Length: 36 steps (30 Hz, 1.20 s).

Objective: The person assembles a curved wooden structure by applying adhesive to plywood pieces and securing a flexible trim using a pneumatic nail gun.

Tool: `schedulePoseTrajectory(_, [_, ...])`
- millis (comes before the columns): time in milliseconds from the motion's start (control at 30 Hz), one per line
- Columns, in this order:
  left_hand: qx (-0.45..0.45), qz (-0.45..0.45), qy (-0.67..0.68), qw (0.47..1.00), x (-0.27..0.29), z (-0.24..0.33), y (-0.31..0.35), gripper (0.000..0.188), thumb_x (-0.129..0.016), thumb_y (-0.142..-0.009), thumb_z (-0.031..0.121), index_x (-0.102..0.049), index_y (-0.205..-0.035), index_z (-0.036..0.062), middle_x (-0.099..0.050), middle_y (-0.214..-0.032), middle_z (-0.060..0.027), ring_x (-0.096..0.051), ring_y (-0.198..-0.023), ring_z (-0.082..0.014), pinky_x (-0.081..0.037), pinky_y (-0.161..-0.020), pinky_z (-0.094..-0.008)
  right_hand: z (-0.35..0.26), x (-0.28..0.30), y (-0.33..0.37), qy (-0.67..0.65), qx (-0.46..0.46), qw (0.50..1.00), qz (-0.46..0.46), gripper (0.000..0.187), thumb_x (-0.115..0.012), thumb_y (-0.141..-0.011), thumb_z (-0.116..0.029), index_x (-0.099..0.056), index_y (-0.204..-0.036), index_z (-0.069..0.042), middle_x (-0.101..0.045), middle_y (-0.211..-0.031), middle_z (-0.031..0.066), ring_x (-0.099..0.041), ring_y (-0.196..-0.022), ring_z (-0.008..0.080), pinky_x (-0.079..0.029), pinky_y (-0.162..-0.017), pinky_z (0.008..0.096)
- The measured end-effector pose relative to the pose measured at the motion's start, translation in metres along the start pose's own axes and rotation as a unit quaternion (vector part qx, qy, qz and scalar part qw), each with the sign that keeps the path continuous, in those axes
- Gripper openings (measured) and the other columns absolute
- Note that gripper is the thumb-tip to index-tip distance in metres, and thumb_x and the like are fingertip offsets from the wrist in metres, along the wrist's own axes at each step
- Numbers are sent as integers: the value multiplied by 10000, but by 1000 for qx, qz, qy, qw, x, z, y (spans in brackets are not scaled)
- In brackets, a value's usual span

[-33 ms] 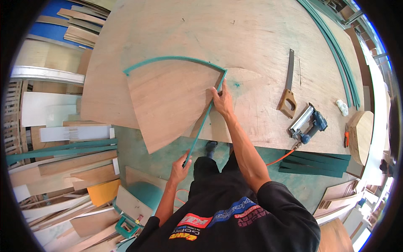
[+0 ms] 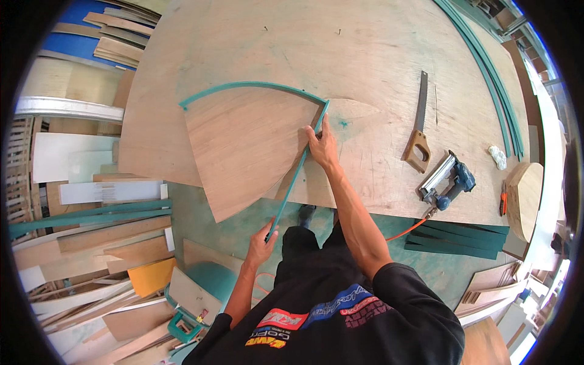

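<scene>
A fan-shaped plywood panel (image 2: 249, 140) lies on the work table, its lower corner past the table's front edge. Along its rounded far edge runs a curved green strip (image 2: 243, 84). A straight green strip (image 2: 290, 190) lies along the panel's right side and meets the curved one at the far right corner. My right hand (image 2: 322, 147) grips the straight strip close to that corner, thumb on the panel side. Lower down, beyond the table edge, my left hand (image 2: 260, 247) is closed round the strip's near end.
Right of the panel lie a handsaw (image 2: 419, 131) and a nail gun (image 2: 447, 181) with an orange hose (image 2: 406, 229). Long green strips (image 2: 486, 67) rest along the right side of the plywood table top (image 2: 207, 36). Dark green strips (image 2: 456, 238) sit below its front edge. Wood offcuts (image 2: 103, 237) fill the left.
</scene>
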<state>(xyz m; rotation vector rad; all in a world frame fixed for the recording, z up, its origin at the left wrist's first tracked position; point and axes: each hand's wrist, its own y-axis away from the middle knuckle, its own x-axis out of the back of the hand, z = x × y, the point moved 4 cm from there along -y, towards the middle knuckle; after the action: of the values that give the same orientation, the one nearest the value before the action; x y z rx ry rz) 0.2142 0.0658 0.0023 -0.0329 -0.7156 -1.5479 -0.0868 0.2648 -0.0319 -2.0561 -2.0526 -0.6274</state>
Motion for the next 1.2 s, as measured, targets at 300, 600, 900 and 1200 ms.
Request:
schedulePoseTrajectory(300, [64,105,-152,981,-25,0,-4,343,-546,-1028,283,-624,-1261,45,-689,-1031,-260,-675,-967,-422,-532,-802,-463,7,3,-19,15,19,999,-45,970,-682,-913,-375,-122,-1569,68,-695,-904,252,-678,-808,370,-533,-750,420])
schedulePoseTrajectory(600, [27,115,-162,980,-13,23,24,541,-558,-1014,473,-572,-738,8,-516,-594,-228,-526,-524,-433,-406,-497,-464,14,67,-16,-195,-101,970,-101,780,-708,-934,-315,-321,-1497,62,-678,-958,139,-685,-870,247,-550,-707,348])
schedulePoseTrajectory(900, [150,41,-129,979,-2,-24,21,759,-539,-949,668,-549,-670,-38,-450,-571,-211,-448,-532,-278,-403,-569,-479,8,83,-22,-481,-174,859,-32,411,-706,-942,-176,-559,-1281,5,-685,-927,99,-661,-845,177,-533,-687,302])
schedulePoseTrajectory(1200, [277,23,-100,955,15,-25,21,819,-652,-840,715,-586,-608,-68,-518,-546,-167,-517,-546,-238,-436,-571,-460,9,70,-8,-120,-21,967,224,312,-701,-910,-301,-688,-790,-13,-687,-699,125,-647,-642,244,-513,-633,387])
